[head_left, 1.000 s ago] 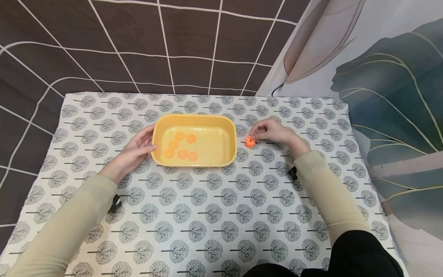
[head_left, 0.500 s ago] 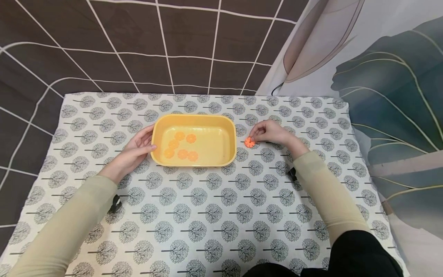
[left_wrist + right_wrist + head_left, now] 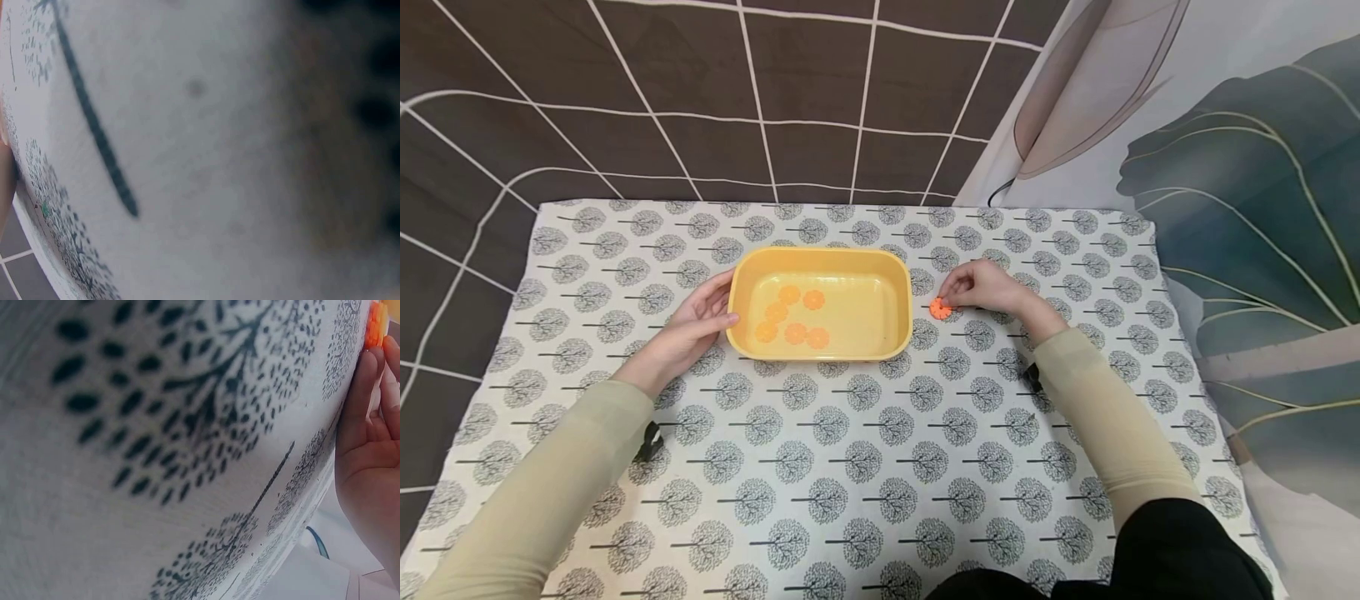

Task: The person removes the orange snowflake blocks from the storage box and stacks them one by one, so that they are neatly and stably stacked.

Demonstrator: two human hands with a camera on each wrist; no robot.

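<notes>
Judging by how things lie, the work looks partway along: six flower-shaped orange slices [image 3: 813,300] are spread over the left half of the yellow tub [image 3: 865,315], while a small stack of matching slices [image 3: 938,310] is outside it, just to the right, on or barely above the tabletop [image 3: 880,521], and seems to be what is left (its layers are too small to count). The right hand [image 3: 988,285] pinches that stack between thumb and fingers; the left hand [image 3: 688,323] grips the tub's left end, thumb near the rim.
</notes>
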